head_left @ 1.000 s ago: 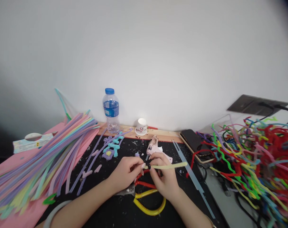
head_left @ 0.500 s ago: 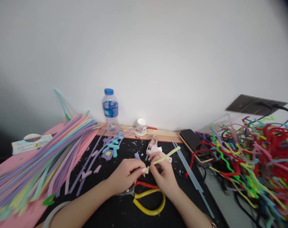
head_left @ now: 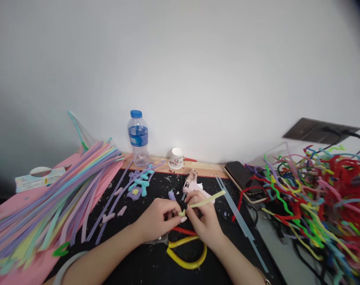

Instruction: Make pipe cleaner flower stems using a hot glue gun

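Both hands meet over the black work mat, pinching one pale yellow pipe cleaner point(head_left: 211, 199). My left hand point(head_left: 161, 219) is closed on its short bent end, held between thumb and forefinger. Closed around the longer part, my right hand point(head_left: 203, 215) lets the free end stick out to the right. Just below the fingers lie pliers with yellow handles point(head_left: 187, 263) and red parts; their head is hidden under my hands. Behind my right hand rests a pale pink glue gun point(head_left: 193, 186). A small purple coiled piece point(head_left: 171, 195) sits beyond my left hand.
Pastel pipe cleaners point(head_left: 64, 198) are heaped at left, bright crinkled ones point(head_left: 325, 206) at right. A water bottle point(head_left: 137, 138) and paper cup point(head_left: 176, 159) stand by the wall. Glue sticks point(head_left: 237, 213) and a phone point(head_left: 242, 178) lie right; turquoise and purple fuzzy shapes point(head_left: 141, 185) lie left.
The pipe cleaner's short end has been bent over between my left fingers. Its free end has tipped slightly lower, and my left fingers have curled in more.
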Demonstrator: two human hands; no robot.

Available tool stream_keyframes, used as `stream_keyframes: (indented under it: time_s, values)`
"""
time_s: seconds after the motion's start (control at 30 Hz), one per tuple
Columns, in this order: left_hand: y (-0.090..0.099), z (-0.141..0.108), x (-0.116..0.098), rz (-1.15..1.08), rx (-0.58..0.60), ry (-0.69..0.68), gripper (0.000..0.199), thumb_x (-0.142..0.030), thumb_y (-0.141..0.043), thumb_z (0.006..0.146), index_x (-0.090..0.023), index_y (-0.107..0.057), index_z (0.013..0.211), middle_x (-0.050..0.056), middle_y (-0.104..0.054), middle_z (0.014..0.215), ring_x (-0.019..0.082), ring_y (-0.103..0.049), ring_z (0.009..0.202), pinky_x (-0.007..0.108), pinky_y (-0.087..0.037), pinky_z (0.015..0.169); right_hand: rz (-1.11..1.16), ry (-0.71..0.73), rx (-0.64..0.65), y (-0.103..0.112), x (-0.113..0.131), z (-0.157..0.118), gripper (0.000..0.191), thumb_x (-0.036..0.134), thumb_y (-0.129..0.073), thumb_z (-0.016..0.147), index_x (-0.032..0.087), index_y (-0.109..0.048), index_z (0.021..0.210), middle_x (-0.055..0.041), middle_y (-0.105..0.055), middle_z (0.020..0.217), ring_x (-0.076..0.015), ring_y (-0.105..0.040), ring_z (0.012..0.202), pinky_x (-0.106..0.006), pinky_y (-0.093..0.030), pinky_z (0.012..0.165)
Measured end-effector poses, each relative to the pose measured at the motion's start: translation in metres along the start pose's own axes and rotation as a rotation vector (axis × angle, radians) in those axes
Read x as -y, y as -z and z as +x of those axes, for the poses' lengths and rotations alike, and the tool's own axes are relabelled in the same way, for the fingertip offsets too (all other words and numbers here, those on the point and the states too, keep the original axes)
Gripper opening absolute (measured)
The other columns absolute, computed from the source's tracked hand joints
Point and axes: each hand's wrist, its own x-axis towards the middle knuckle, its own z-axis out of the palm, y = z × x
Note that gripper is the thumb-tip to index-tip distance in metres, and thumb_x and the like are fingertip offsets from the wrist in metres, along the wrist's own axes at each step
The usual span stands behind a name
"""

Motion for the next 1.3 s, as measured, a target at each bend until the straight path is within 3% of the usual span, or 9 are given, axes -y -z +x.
stream_keyframes:
  time_s: [0.2, 0.57, 0.9, 1.07, 1.3]
  values:
    - [0.000, 0.000, 0.001, 0.060, 0.012, -0.017, 0.018, -0.021, -0.058, 0.079, -0.014, -0.059, 0.062, -0.003, -0.051, 0.053, 0.008, -0.043, 0.048, 0.018, -0.033, 0.050, -0.024, 0.000, 0.028, 0.000, 0.000, -0.001, 0.017, 0.013, -0.048, 0.084, 0.020, -0.049, 0.069, -0.0047, -0.057, 0.085, -0.0160, -0.054, 0.073, -0.028, -0.043, 0.064]
    - [0.003, 0.000, -0.001, 0.103, -0.011, -0.103, 0.015, -0.018, -0.055, 0.082, -0.016, -0.067, 0.073, 0.001, -0.062, 0.064, 0.012, -0.053, 0.059, 0.021, -0.039, 0.059, 0.061, -0.078, 0.019, -0.001, -0.005, 0.001, 0.018, 0.016, -0.048, 0.087, 0.019, -0.050, 0.070, -0.0034, -0.055, 0.078, -0.0158, -0.053, 0.073, -0.027, -0.043, 0.062]
    - [0.004, 0.002, 0.007, -0.141, -0.081, 0.097, 0.037, -0.036, -0.042, 0.091, -0.014, -0.059, 0.066, 0.001, -0.062, 0.061, 0.008, -0.049, 0.043, 0.019, -0.037, 0.046, -0.045, 0.034, -0.086, 0.003, -0.005, 0.002, 0.014, 0.016, -0.048, 0.087, 0.020, -0.053, 0.075, -0.0046, -0.058, 0.080, -0.0184, -0.056, 0.076, -0.031, -0.045, 0.068]
    - [0.001, 0.003, 0.011, -0.186, -0.122, 0.150, 0.032, -0.035, -0.051, 0.085, -0.015, -0.049, 0.060, -0.004, -0.051, 0.051, 0.006, -0.043, 0.039, 0.017, -0.032, 0.042, -0.104, 0.065, -0.095, 0.004, -0.005, 0.001, 0.014, 0.012, -0.048, 0.087, 0.020, -0.057, 0.080, -0.0051, -0.056, 0.083, -0.0186, -0.056, 0.079, -0.032, -0.046, 0.071]
    - [-0.001, 0.005, 0.013, -0.443, -0.010, 0.237, 0.036, -0.041, -0.042, 0.090, -0.013, -0.052, 0.068, -0.001, -0.059, 0.054, 0.005, -0.046, 0.034, 0.016, -0.028, 0.036, -0.176, 0.126, -0.083, 0.006, -0.001, -0.001, 0.017, 0.010, -0.049, 0.087, 0.019, -0.063, 0.087, -0.0061, -0.056, 0.085, -0.0172, -0.057, 0.078, -0.030, -0.047, 0.069]
